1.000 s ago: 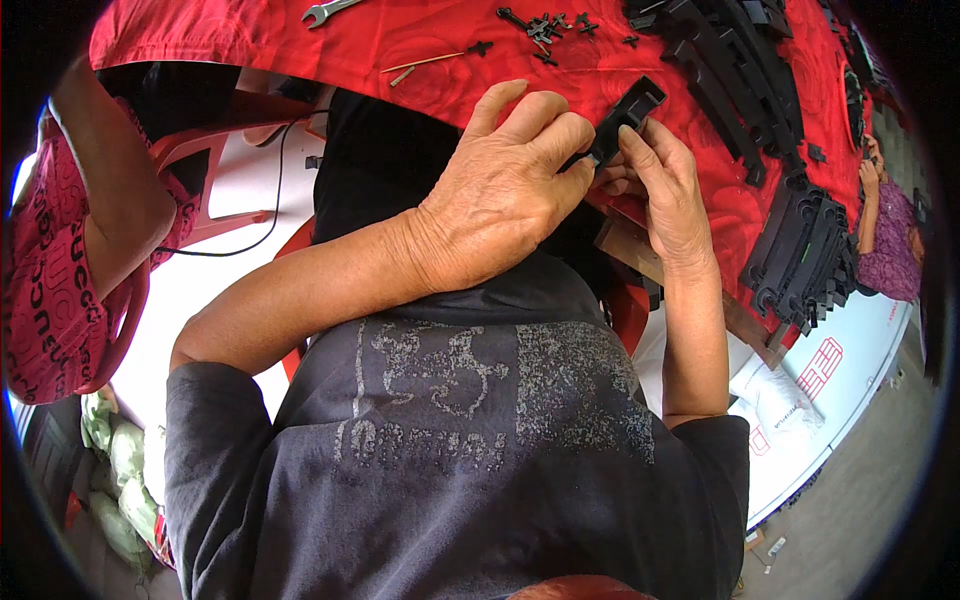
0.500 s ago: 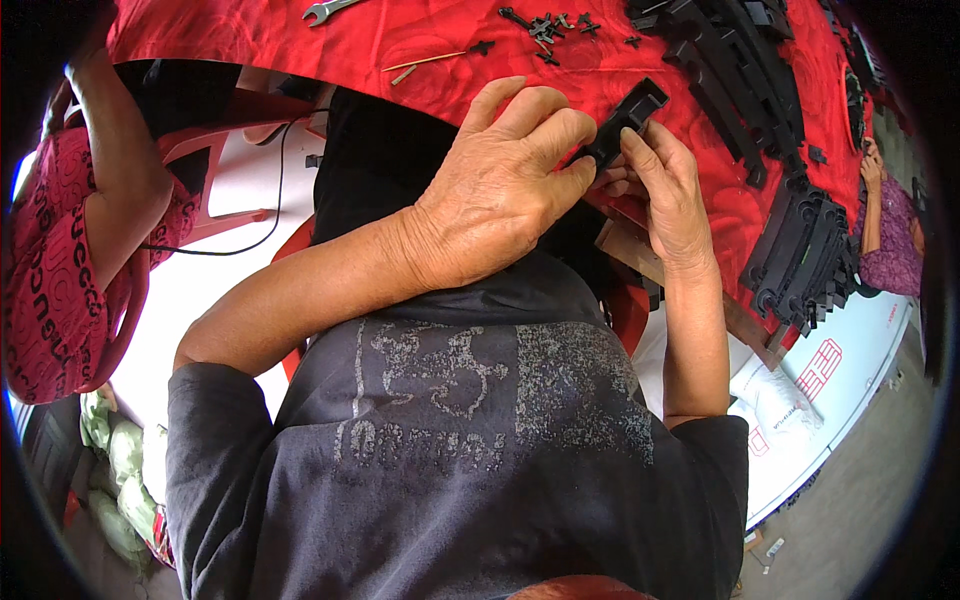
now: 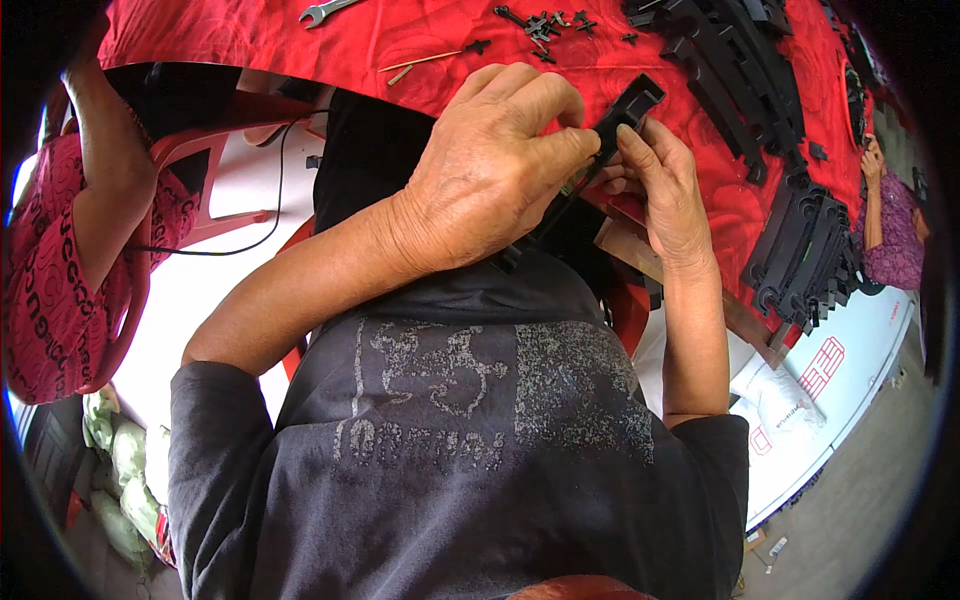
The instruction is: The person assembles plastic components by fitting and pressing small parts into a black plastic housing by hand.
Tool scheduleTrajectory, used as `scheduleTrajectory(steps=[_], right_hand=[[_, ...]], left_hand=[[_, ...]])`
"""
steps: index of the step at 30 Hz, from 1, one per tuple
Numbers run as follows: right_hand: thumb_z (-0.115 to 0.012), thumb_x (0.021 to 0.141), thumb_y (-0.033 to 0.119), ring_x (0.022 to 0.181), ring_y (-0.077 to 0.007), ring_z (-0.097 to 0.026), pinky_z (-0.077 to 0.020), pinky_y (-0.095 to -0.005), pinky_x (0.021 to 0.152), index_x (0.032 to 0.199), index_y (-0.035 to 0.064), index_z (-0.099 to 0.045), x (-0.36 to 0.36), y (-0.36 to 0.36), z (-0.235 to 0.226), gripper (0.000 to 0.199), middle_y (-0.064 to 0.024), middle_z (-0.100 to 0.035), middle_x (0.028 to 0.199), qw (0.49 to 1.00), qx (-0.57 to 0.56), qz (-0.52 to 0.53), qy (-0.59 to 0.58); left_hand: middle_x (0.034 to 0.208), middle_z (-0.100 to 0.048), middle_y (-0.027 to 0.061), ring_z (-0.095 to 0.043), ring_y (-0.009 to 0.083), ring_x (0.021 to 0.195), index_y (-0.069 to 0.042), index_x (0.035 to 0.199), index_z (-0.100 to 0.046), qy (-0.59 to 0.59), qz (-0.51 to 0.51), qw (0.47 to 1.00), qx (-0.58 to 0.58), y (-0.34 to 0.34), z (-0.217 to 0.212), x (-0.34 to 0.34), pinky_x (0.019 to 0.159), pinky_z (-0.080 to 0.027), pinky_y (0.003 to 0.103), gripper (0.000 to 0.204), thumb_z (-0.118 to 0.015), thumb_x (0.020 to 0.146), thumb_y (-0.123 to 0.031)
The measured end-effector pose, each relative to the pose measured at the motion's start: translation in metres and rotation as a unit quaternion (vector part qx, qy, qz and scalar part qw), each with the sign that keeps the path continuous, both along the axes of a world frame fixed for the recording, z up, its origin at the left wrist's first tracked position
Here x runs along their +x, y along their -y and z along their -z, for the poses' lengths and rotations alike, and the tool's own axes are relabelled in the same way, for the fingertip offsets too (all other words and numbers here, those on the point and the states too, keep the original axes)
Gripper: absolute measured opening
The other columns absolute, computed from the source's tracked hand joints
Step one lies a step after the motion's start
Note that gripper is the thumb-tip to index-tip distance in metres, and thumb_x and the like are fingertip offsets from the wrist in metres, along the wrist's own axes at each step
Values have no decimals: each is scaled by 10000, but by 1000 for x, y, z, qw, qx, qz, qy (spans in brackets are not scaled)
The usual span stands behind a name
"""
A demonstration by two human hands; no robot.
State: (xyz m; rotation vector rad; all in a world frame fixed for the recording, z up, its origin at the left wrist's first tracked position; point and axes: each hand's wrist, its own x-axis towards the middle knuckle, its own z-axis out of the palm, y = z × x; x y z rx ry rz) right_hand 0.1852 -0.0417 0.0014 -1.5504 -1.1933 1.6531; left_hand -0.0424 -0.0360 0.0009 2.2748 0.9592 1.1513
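A long black plastic part (image 3: pixel 632 101) slants between my hands over the table's near edge, its lower end running down toward my lap. My right hand (image 3: pixel 660 180) grips it from the right, thumb on its upper side and fingers curled beneath. My left hand (image 3: pixel 505 165) lies across its middle, with thumb and forefinger pinched together at the part. Whether a small piece sits in that pinch is hidden. Just beyond my left hand, small black cross-shaped pieces (image 3: pixel 541 28) and a thin wooden stick (image 3: pixel 425 60) rest on the red tablecloth (image 3: pixel 240 35).
More long black parts (image 3: pixel 735 85) are heaped at the far right, with a stack of them (image 3: pixel 805 255) nearer. An open-end wrench (image 3: pixel 328 11) lies at the far edge. A person in red (image 3: pixel 60 270) sits at left, another in purple (image 3: pixel 893 245) at right. A black cable (image 3: pixel 240 247) hangs at left.
My left hand has shifted slightly left and away from me, baring more of the black part's lower length. My right hand keeps its hold with hardly any movement.
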Motion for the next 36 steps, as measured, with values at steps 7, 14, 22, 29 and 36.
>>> scheduleTrajectory(steps=[7, 14, 22, 29, 36], right_hand=[[-659, 988, 367, 796, -128, -691, -533, -248, 697, 1066, 23, -639, 1, 0, 1, 354, -49, -703, 909, 1000, 6, 1, 0], [-659, 988, 372, 807, -140, -693, -536, -256, 704, 1086, 22, -634, 0, 2, -1, 365, -66, -710, 918, 1000, 14, 3, -8], [-661, 989, 364, 796, -136, -691, -536, -253, 698, 1110, 23, -638, -1, 1, 0, 362, -64, -713, 920, 1000, 12, 3, -6], [-656, 994, 351, 793, -133, -688, -535, -247, 682, 1107, 22, -638, 0, 1, 0, 349, -62, -708, 913, 1000, 14, 2, -7], [-660, 992, 345, 796, -125, -682, -532, -249, 691, 1094, 26, -642, -1, 1, -1, 335, -55, -709, 916, 1000, 8, 5, -13]], left_hand=[[855, -587, 55, -604, 249, 789, -48, 928, -728, -8, 26, 1000, 7, 9, 6, -2, 727, -473, 391, 224, -787, 713, -55], [850, -576, 53, -592, 234, 772, -46, 919, -721, -15, 41, 999, 2, 15, 10, -1, 727, -463, 390, 213, -774, 714, -67], [864, -576, 56, -592, 239, 795, -41, 918, -723, -37, 52, 998, -1, 17, 8, -2, 756, -461, 390, 198, -754, 726, -77], [1006, -615, 74, -609, 264, 927, -51, 936, -733, -43, 59, 997, -15, 15, 7, -2, 810, -477, 406, 210, -743, 728, -82], [1150, -622, 119, -615, 313, 1019, -31, 932, -733, -37, 57, 997, -23, 13, 6, -1, 834, -506, 433, 233, -750, 706, -84]])
